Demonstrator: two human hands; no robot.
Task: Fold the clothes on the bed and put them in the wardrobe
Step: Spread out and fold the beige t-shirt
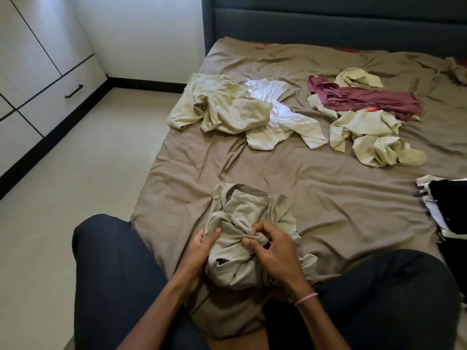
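- Head view: a person is sitting at the near edge of the bed (328,198), knees in dark trousers lying to either side of a crumpled beige shirt (240,213).
- The left hand (202,246) is gripping the shirt's left side, thumb lying on top and fingers tucked under the cloth.
- The right hand (275,251) is pinching a bunched fold of the same shirt between curled fingers and thumb; a pale bracelet (305,299) is sitting on that wrist.
- The shirt is resting on the brown sheet just beyond the hands, collar pointing to the far side.
- Farther off, beige trousers (219,109) are lying in a heap, touching a white shirt (275,114) to their right.
- To the far right, a maroon garment (366,99) is lying across more beige clothes (374,135).
- A black and white pile (447,205) is sitting at the right edge.
- The white wardrobe (38,72) is standing across the floor to the left, doors closed.
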